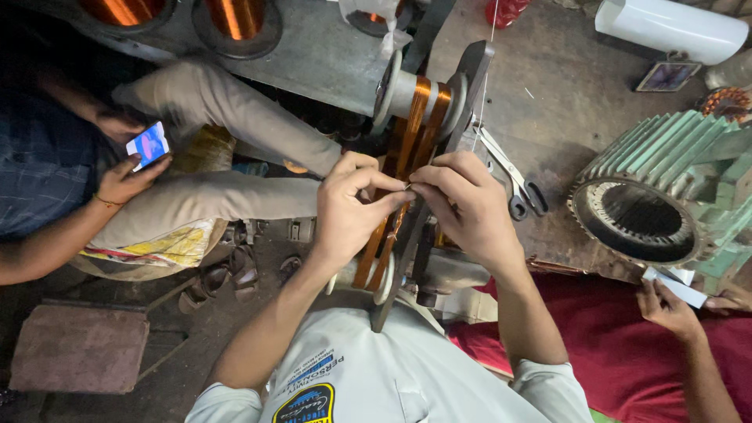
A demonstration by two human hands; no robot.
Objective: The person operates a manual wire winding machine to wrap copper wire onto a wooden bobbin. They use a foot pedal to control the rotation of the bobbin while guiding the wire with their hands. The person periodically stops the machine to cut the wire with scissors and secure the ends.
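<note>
Two hands at work over a copper coil, others busy at either edge. At nine o'clock, a seated person's hand (125, 182) around a small lit phone (148, 144), knees in beige trousers (219, 117) stretched toward centre. At seven o'clock, a worn reddish block (78, 348) on the dark floor. At eleven o'clock, two spools of copper wire (235, 17) on a grey bench (321, 55). Dead centre, the left hand (348, 207), fingers pinched together on the copper coil (407, 149). Coil wound in orange bands on a winding former (423, 98), running from twelve o'clock down toward six. Just right of it, the right hand (470, 204), fingertips likewise closed on the same strands, touching the left hand's tips. At two o'clock from that hand, black-handled scissors (521, 192) flat on the table. At three o'clock, a green finned motor stator (666, 196), hollow core facing up. At one o'clock, a white roll (674, 27). At four o'clock, another person's hand (666, 307) on a white paper strip (677, 288), above red cloth (611, 345).
</note>
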